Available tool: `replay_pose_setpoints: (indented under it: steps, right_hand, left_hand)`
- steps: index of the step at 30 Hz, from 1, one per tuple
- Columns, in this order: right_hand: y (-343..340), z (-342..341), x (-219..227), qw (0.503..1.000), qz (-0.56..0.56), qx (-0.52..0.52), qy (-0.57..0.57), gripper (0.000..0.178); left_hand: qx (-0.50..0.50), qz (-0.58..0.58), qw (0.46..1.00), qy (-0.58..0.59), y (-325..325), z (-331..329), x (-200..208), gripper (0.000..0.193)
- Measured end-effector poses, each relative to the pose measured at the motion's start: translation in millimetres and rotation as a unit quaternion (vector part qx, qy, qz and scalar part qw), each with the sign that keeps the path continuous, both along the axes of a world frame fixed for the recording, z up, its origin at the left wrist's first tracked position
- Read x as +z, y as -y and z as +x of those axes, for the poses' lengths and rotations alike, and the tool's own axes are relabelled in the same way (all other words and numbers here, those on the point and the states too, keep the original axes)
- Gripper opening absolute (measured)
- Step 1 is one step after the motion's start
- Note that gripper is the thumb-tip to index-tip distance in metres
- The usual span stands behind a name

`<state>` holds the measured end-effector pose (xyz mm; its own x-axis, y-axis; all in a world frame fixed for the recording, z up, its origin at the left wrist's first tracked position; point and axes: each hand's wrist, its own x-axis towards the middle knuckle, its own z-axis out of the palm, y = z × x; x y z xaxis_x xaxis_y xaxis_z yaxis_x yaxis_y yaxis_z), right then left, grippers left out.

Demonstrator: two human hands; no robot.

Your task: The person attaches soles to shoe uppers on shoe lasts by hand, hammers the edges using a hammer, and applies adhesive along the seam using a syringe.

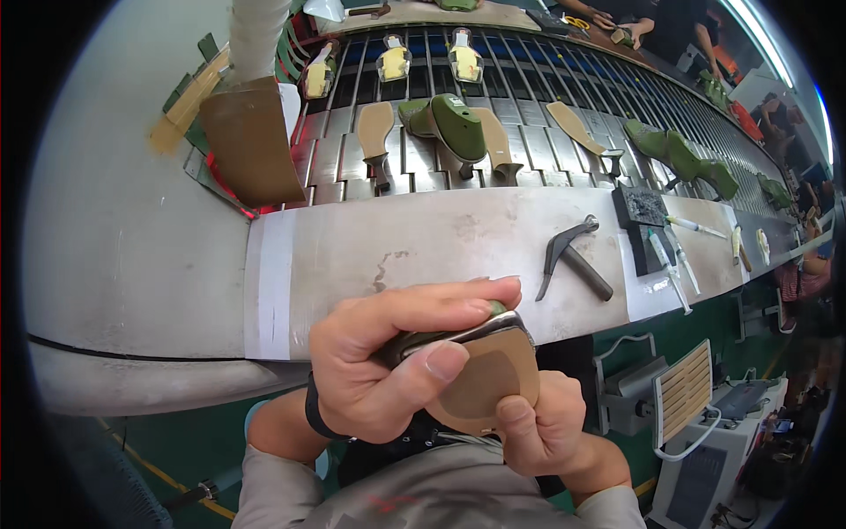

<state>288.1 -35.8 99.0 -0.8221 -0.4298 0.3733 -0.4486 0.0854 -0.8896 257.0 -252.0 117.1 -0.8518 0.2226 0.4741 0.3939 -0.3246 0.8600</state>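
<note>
Head view: the shoe part lies within the grasping fingers of the left hand, with the right hand pinching its lower right edge, at the near edge of the surface. Tan sole, darker central patch, glossy dark rim. The sole faces the camera; the hands obscure the long axis.

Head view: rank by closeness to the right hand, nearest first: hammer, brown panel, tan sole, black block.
From the right hand:
1. Tan sole: under its thumb, touching.
2. Hammer: on the bench, ahead and slightly right.
3. Black block: on the bench, right of the hammer.
4. Brown panel: far left, beside the conveyor.
</note>
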Motion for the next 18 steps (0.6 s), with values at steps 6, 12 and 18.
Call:
replay_pose_setpoints:
  steps: [6,12,18]
  right_hand:
    - [12,0,3,1.000,0.012,0.020,-0.017,0.019]
    - [21,-14,4,0.998,0.012,0.053,-0.032,0.015]
    - [18,-27,15,0.994,0.080,0.067,-0.017,0.019]
  left_hand:
    - [0.086,-0.072,0.993,0.034,2,11,24,0.018]
    - [0.186,-0.102,0.976,0.054,10,14,30,0.019]
    - [0.194,-0.216,0.954,0.070,26,12,29,0.020]
